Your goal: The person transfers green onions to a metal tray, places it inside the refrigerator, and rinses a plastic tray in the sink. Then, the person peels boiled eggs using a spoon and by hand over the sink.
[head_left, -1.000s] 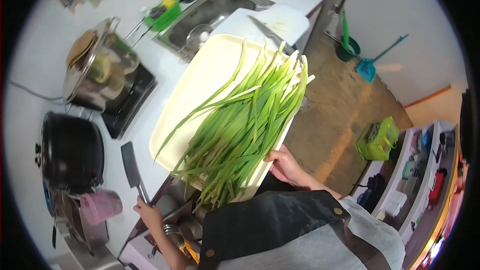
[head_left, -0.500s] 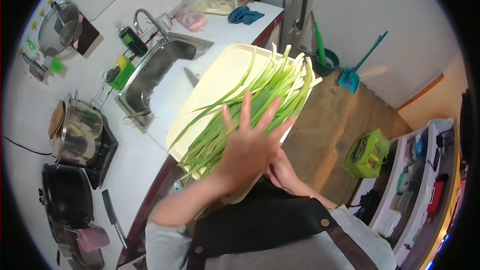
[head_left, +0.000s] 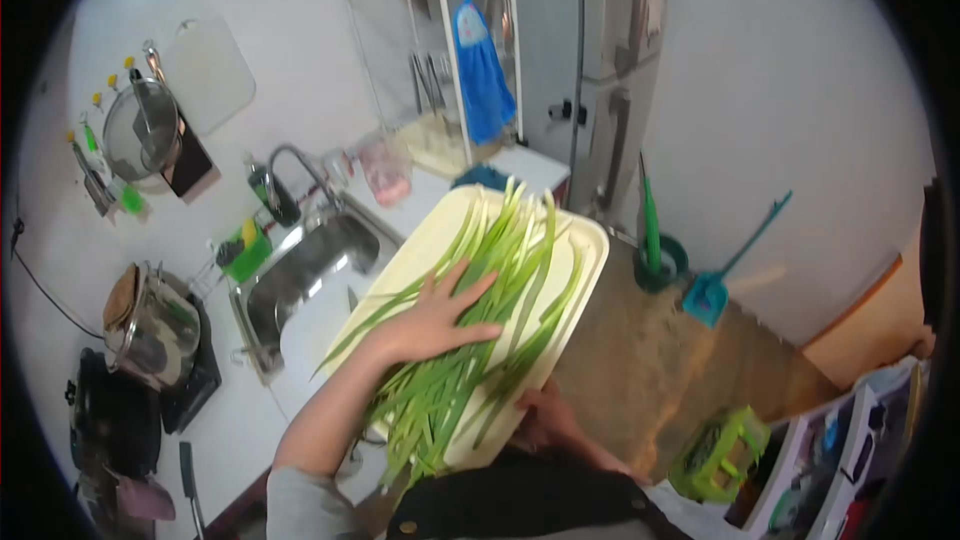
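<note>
A cream rectangular tray (head_left: 592, 245) is held tilted before my body, over the counter's edge. Long green onions (head_left: 470, 340) lie across it, white ends at the far side, green tops hanging over the near edge. My left hand (head_left: 440, 318) rests palm down on the bunch with its fingers spread. At the tray's lower right side, my right hand (head_left: 545, 418) grips the rim; some of its fingers are hidden beneath the tray.
Left of the tray are a steel sink (head_left: 330, 260), a pot (head_left: 155, 325) on a stove, a black pan (head_left: 115, 430) and a knife (head_left: 190, 485). A dish rack (head_left: 440, 90) stands behind. On the floor are a teal dustpan (head_left: 706, 298) and a green basket (head_left: 722, 455).
My left hand has moved left over the green onions and now lies on them. The onions have spread and shifted toward the near edge. The view has tilted upward.
</note>
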Available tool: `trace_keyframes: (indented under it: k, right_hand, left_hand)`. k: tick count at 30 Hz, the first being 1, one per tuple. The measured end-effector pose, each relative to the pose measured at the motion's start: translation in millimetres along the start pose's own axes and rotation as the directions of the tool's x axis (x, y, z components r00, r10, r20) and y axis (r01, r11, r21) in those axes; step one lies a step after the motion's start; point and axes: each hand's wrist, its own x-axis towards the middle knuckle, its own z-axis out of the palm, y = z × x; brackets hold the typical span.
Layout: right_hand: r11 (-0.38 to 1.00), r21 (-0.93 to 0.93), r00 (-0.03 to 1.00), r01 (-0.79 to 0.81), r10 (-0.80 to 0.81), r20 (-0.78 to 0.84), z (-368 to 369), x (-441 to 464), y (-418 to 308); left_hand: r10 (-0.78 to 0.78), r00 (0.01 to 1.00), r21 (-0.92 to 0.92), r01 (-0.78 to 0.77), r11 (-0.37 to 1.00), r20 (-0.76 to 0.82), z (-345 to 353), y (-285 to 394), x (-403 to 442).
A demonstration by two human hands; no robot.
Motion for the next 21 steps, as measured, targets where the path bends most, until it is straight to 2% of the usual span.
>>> trace_keyframes:
  k: [1, 3, 4, 5, 6, 7, 8, 9, 10, 13, 14, 16, 17, 18, 19, 20, 21]
  right_hand:
    - [1.0, 0.015, 0.999, 0.002, -0.003, 0.036, 2.7, 12.4, -6.8]
    - [1.0, 0.024, 0.989, -0.008, 0.004, 0.151, 2.0, 46.1, -24.6]
    - [1.0, 0.013, 0.972, -0.024, 0.02, 0.233, -1.3, 67.0, -30.4]
    - [0.999, -0.006, 0.949, -0.048, 0.048, 0.312, 1.7, 87.2, -42.5]
    - [0.997, -0.042, 0.93, -0.067, 0.077, 0.36, 11.9, 101.7, -60.1]
    - [0.993, -0.074, 0.908, -0.092, 0.114, 0.402, 24.2, 110.6, -74.0]
    - [0.988, -0.101, 0.883, -0.117, 0.15, 0.445, 36.8, 117.3, -83.1]
    - [0.976, -0.177, 0.87, -0.129, 0.197, 0.451, 51.9, 124.8, -97.4]
    - [0.968, -0.217, 0.853, -0.127, 0.218, 0.474, 62.2, 138.1, -105.1]
    - [0.93, -0.344, 0.801, -0.129, 0.302, 0.517, 85.0, 174.3, -117.4]
    - [0.868, -0.473, 0.752, -0.151, 0.411, 0.515, 91.0, 190.6, -124.3]
    - [0.693, -0.705, 0.645, -0.151, 0.609, 0.461, 100.9, 230.1, -147.4]
    - [0.393, -0.906, 0.661, 0.161, 0.638, 0.394, 121.4, 243.3, -175.3]
    - [0.001, -0.901, 0.673, 0.434, 0.664, 0.325, 142.0, 256.4, -203.2]
    - [-0.159, -0.707, 0.65, 0.689, 0.568, 0.505, 159.1, 270.9, -227.6]
    - [-0.338, -0.591, 0.672, 0.732, 0.499, 0.547, 195.9, 275.3, -262.9]
    - [-0.374, -0.57, 0.67, 0.732, 0.244, 0.701, 230.6, 269.1, -292.6]
  left_hand:
    - [0.06, 0.998, -0.041, -0.061, 0.997, -0.031, -23.0, -9.4, -14.3]
    - [-0.017, 0.971, -0.237, -0.042, 0.971, -0.239, -79.0, -26.5, -42.1]
    - [-0.333, 0.883, -0.534, 0.115, 0.838, -0.332, -100.0, -35.7, -54.1]
    - [-0.425, 0.767, -0.59, 0.075, 0.804, -0.481, -117.5, -59.2, -62.4]
    - [-0.44, 0.614, -0.481, 0.11, 0.87, -0.655, -127.9, -90.4, -67.2]
    - [-0.309, 0.497, -0.269, 0.153, 0.951, -0.811, -124.5, -156.3, -67.3]
    - [-0.462, 0.585, -0.558, 0.018, 0.83, -0.667, -118.3, -172.9, -66.6]
    - [-0.538, 0.688, -0.79, -0.083, 0.607, -0.486, -116.9, -184.5, -66.1]
    - [-0.532, 0.795, -0.94, -0.137, 0.312, -0.292, -115.5, -191.5, -68.8]
    - [-0.73, 0.618, -0.916, 0.042, 0.399, -0.29, -102.0, -182.6, -87.3]
    - [-0.735, 0.598, -0.919, -0.006, 0.394, -0.319, -94.4, -185.3, -93.5]
    - [-0.74, 0.555, -0.915, -0.107, 0.388, -0.379, -72.8, -194.0, -105.5]
    - [-0.78, 0.482, -0.913, -0.129, 0.387, -0.398, -57.7, -192.9, -115.3]
    - [-0.816, 0.404, -0.91, -0.148, 0.387, -0.412, -42.4, -187.2, -126.2]
    - [-0.839, 0.329, -0.901, -0.184, 0.394, -0.434, -29.2, -177.8, -135.7]
    - [-0.858, 0.248, -0.888, -0.222, 0.402, -0.45, -15.3, -167.0, -143.3]
    - [-0.856, 0.194, -0.864, -0.275, 0.421, -0.479, 0.7, -158.8, -152.1]
